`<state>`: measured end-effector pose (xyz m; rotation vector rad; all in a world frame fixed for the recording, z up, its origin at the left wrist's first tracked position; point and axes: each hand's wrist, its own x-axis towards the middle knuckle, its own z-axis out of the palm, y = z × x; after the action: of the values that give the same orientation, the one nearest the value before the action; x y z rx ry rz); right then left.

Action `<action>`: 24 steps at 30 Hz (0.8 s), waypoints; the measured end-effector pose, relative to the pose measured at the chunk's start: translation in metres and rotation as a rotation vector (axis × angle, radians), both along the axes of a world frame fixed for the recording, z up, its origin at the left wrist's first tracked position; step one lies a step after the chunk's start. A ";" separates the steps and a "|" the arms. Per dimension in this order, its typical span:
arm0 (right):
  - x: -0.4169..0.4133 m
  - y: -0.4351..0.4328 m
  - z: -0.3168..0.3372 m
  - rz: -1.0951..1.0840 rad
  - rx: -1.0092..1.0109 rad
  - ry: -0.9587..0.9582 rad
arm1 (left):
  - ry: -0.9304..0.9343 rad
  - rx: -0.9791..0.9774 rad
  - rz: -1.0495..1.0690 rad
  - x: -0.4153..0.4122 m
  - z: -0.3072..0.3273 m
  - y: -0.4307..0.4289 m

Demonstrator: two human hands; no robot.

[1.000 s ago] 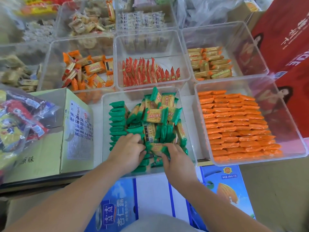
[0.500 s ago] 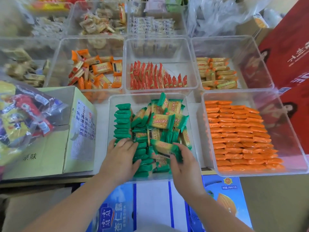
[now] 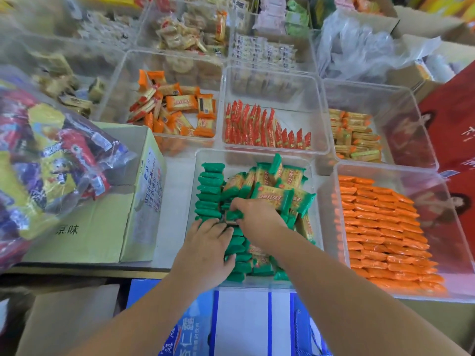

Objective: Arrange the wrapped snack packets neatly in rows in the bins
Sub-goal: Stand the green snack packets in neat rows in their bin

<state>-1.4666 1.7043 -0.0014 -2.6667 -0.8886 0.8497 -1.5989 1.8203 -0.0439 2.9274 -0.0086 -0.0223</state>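
Near centre on the worktop, clear bin holds green packets: tidy row along its left wall, loose heap right. Left hand lies flat on near packets, fingers straight, grip empty. Right hand grip pinches single packet just beyond left fingertips. Orange packets lie in rows further right.

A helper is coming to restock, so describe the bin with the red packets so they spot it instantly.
Find the near clear bin heaped with green packets. The middle bin directly behind it is the one. Only it holds red packets, standing on edge in a row.
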 end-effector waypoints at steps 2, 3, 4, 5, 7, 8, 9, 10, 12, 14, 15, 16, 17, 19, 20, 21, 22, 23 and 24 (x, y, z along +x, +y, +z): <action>0.002 0.007 -0.003 0.001 -0.055 -0.022 | -0.048 -0.030 0.019 0.000 -0.001 0.001; 0.002 0.011 -0.004 0.009 -0.070 -0.031 | -0.068 -0.052 0.039 0.000 -0.002 0.001; 0.001 0.014 -0.006 0.025 -0.078 -0.035 | -0.083 -0.076 0.065 0.000 -0.003 0.002; -0.001 0.016 -0.008 0.044 -0.082 -0.036 | -0.092 -0.102 0.090 0.000 -0.003 0.002; -0.005 0.018 -0.013 0.062 -0.085 -0.037 | -0.111 -0.137 0.122 0.000 -0.004 0.002; -0.007 0.017 -0.016 0.053 -0.081 -0.036 | -0.125 -0.150 0.131 0.000 -0.004 0.002; -0.007 0.016 -0.018 0.037 -0.075 -0.031 | -0.141 -0.162 0.135 0.000 -0.004 0.002; -0.007 0.014 -0.021 0.021 -0.066 -0.022 | -0.159 -0.173 0.141 0.000 -0.004 0.002; -0.005 0.010 -0.024 0.002 -0.049 0.004 | -0.208 -0.204 0.155 0.000 -0.002 0.003; -0.004 0.005 -0.028 -0.017 -0.024 0.039 | -0.274 -0.249 0.189 0.000 0.001 0.006; -0.006 0.003 -0.028 -0.014 -0.003 0.047 | -0.296 -0.265 0.234 0.000 0.003 0.008; -0.010 -0.001 -0.027 -0.014 0.031 0.044 | -0.304 -0.279 0.301 -0.003 0.005 0.010; -0.017 -0.005 -0.024 -0.041 0.087 0.036 | -0.291 -0.301 0.380 -0.007 0.006 0.011; -0.035 -0.020 -0.021 -0.190 0.223 -0.017 | -0.202 -0.361 0.521 -0.020 0.004 0.012; -0.044 -0.029 -0.020 -0.290 0.253 -0.035 | -0.131 -0.412 0.567 -0.029 0.002 0.011; -0.053 -0.037 -0.019 -0.382 0.240 -0.017 | -0.046 -0.509 0.612 -0.037 -0.001 0.010; -0.061 -0.044 -0.018 -0.455 0.198 0.047 | 0.038 -0.639 0.680 -0.043 -0.003 0.009; -0.067 -0.049 -0.017 -0.498 0.148 0.136 | 0.113 -0.760 0.761 -0.045 -0.003 0.009; -0.071 -0.051 -0.016 -0.514 0.093 0.230 | 0.170 -0.830 0.821 -0.045 -0.003 0.009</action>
<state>-1.5376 1.6529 -0.0175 -2.4702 -0.1678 0.9241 -1.6440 1.8292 -0.0474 1.9136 0.9463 -0.1059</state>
